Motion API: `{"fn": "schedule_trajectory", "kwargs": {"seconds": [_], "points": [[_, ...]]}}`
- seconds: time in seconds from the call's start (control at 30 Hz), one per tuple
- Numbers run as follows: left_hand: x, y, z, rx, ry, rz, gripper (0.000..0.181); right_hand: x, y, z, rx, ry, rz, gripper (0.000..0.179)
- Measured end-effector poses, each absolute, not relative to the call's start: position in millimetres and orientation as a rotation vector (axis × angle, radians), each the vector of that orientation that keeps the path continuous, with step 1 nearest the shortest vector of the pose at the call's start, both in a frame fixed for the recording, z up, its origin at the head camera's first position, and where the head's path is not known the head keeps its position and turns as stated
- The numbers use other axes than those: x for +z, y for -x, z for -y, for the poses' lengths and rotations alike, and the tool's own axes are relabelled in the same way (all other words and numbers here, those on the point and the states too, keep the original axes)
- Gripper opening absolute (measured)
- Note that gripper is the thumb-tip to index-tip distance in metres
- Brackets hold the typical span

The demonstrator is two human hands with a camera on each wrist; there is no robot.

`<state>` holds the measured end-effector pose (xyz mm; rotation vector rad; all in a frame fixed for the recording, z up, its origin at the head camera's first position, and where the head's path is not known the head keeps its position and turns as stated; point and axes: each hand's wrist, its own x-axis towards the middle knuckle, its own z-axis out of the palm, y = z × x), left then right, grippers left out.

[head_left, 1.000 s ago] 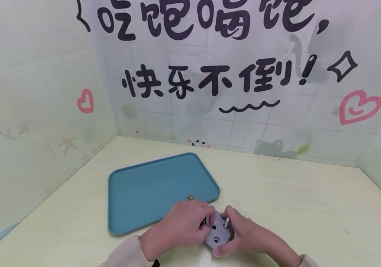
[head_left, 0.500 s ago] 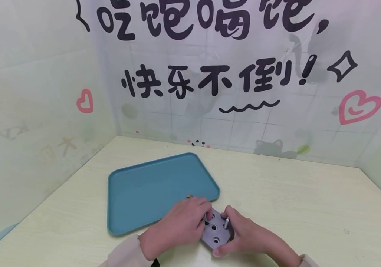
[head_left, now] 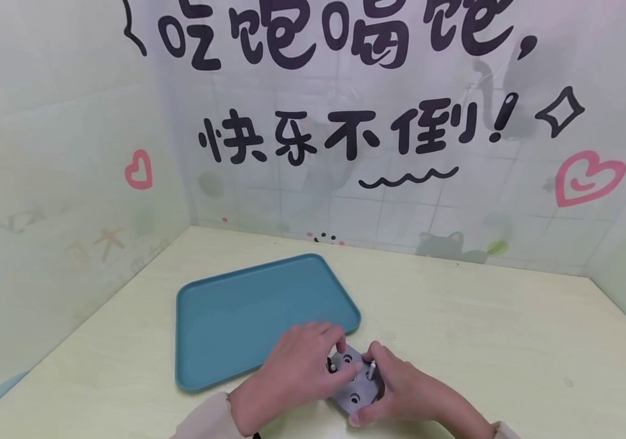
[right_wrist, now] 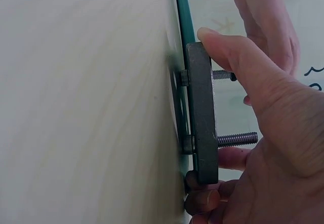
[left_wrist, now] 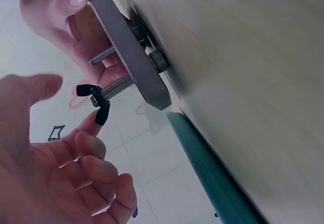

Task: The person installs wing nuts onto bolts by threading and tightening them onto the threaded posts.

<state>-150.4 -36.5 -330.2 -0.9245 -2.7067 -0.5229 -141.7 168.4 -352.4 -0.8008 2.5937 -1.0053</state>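
The left hand [head_left: 303, 364] has swung its thumb out over the metal plate [head_left: 366, 391], just beside the near-right corner of the tray [head_left: 247, 317], fingers parted around the wing nut [left_wrist: 104, 106], while I have the right hand [head_left: 407, 388] gripping the plate's edges (presumably against turning).

A pale cream, wood-grain tabletop [head_left: 483, 329] carries a shallow, teal-blue rectangular tray [head_left: 236, 323] with rounded corners and a raised rim, lying flat. The tabletop extends on every side of the tray, widest to its right, where a small faint mark [head_left: 567, 382] shows. Just beyond the tray's near right corner, a grey metal plate [head_left: 364, 386] sits low; whether its bolt heads [right_wrist: 189, 144] touch the tabletop cannot be told.
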Motion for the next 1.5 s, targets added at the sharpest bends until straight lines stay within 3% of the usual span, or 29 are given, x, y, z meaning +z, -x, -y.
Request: {"fn": "schedule_trajectory", "kwargs": {"seconds": [0.4, 0.77, 1.03, 1.5], "points": [[-327.2, 149.1, 37.0, -0.311, 0.983, 2.762, 0.009, -350.6, 142.1, -169.3, -0.994, 0.813, -2.605, 0.061], [-327.8, 149.2, 36.8, -0.363, 1.024, 2.764, 0.015, -348.1, 141.9, -168.4, -0.943, 0.734, -2.599, 0.064], [-328.0, 152.2, 37.0, -0.399, 0.987, 2.758, 0.009, -345.5, 138.1, -166.8, -0.862, 0.636, -2.662, 0.067], [-331.0, 149.9, 37.8, -0.359, 0.984, 2.747, 0.016, -348.8, 144.3, -174.8, -0.954, 0.683, -2.628, 0.068]]}}
